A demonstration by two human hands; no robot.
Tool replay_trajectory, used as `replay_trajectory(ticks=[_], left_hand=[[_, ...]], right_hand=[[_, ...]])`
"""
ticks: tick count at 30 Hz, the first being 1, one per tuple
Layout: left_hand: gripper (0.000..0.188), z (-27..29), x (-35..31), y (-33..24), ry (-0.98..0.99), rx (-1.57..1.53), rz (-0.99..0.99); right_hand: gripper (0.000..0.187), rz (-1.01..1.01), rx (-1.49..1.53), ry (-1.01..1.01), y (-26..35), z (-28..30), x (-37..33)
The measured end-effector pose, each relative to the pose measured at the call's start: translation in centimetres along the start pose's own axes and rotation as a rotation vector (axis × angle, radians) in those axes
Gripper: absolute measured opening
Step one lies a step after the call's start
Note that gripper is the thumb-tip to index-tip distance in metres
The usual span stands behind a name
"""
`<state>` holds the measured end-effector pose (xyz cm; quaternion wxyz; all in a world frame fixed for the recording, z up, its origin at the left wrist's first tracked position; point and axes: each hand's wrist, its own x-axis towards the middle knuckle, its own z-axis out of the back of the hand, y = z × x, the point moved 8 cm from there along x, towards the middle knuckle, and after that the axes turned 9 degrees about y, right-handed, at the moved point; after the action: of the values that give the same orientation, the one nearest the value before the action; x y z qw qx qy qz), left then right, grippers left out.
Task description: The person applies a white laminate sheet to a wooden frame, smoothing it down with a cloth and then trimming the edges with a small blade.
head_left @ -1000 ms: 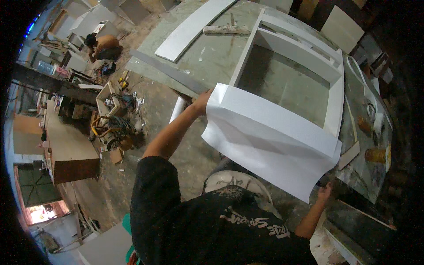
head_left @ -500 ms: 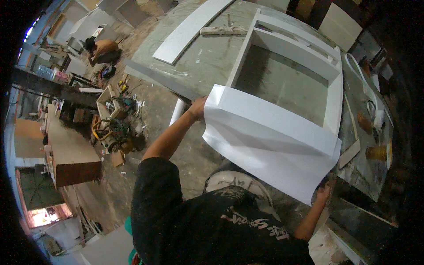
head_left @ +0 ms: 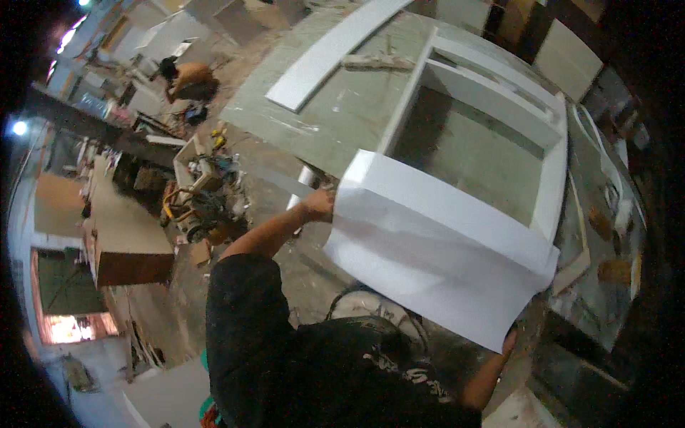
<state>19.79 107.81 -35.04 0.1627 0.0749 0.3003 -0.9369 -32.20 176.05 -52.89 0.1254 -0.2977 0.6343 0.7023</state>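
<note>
A white flexible sheet (head_left: 428, 250) lies over the near end of a white open frame (head_left: 492, 103) and droops in waves toward my body. At its left edge my left hand (head_left: 321, 205) is closed, its fingertips hidden behind the sheet. A long, thin grey strip (head_left: 275, 178), blurred, runs out leftward from this hand and appears gripped in it. My right hand (head_left: 509, 341) pinches the sheet's lower right corner, its fingers partly hidden. Beyond the sheet, the frame lies flat on the table, with one large opening and a narrow one at its far end.
The worktable (head_left: 285, 135) has a dull greenish top. On it are a long white board (head_left: 328, 60), a whitish rolled bundle (head_left: 377, 63) and a yellowish container (head_left: 615, 271). A person (head_left: 191, 78) crouches at the far left. A yellow-handled machine (head_left: 200, 214) stands among floor clutter.
My left hand has drawn back slightly, and the grey strip has swung off the table's edge toward me. My right hand has moved lower with the sheet's corner. The view has shifted a little.
</note>
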Motion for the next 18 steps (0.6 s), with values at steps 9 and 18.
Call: replay_trajectory(ticks=[9, 18], left_hand=[[0.048, -6.6, -10.4, 3.1, 0.183, 0.185, 0.066], [0.052, 3.0, -28.4, 13.7, 0.209, 0.186, 0.254]], right_hand=[[0.031, -0.314, 0.119, -0.045, -13.1, -2.1, -7.4], [0.029, -0.497, 0.135, 0.05, -25.3, -17.9, -19.6]])
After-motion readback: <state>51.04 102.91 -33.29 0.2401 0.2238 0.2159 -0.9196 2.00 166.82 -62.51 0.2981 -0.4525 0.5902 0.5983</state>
